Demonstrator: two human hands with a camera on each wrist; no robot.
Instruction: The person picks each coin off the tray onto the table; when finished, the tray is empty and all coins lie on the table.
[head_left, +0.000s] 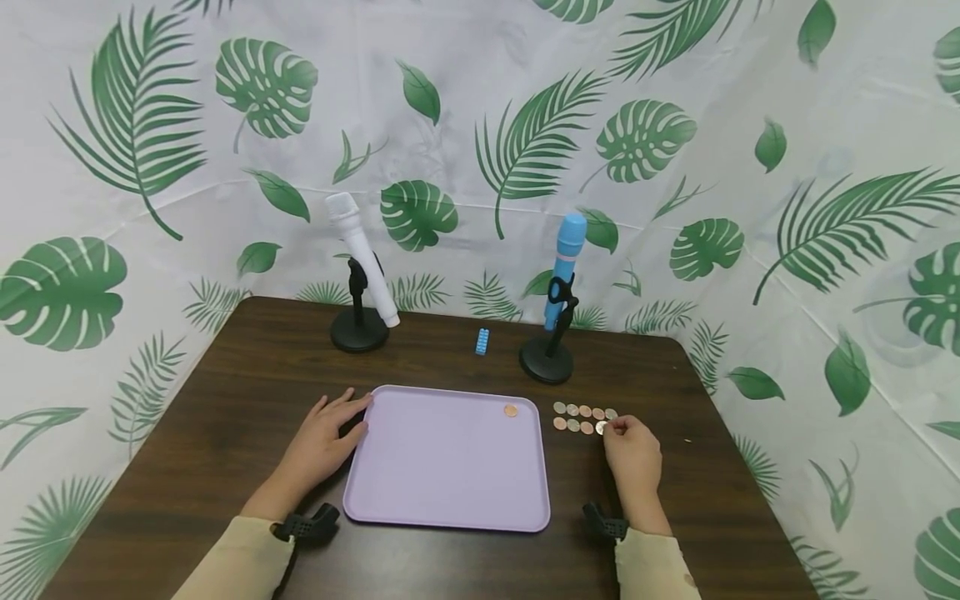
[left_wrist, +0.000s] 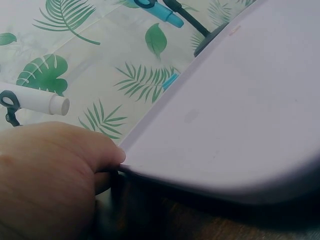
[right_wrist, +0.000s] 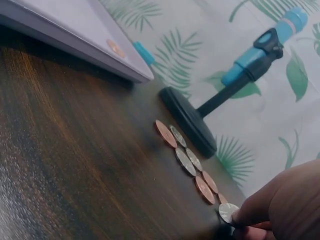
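Observation:
My right hand (head_left: 633,454) is at the right end of two short rows of coins, pinching a silver coin (right_wrist: 228,212) between thumb and fingertips. The coin is tilted up, and its lower edge is close to the table. Copper and silver coins (head_left: 586,411) lie flat beside it, such as a copper coin (right_wrist: 204,189) in the nearer row. My left hand (head_left: 324,442) lies along the left side of a lilac tray (head_left: 446,458), fingers extended, with fingertips touching its rim near the far left corner. One copper coin (head_left: 511,411) sits inside the tray's far right corner.
Behind the tray stand a white microphone (head_left: 363,258) and a blue microphone (head_left: 565,258), each on a black stand with a round base. A small blue studded block (head_left: 482,342) lies between them. A leaf-patterned cloth (head_left: 450,125) hangs behind the dark wooden table (head_left: 202,417).

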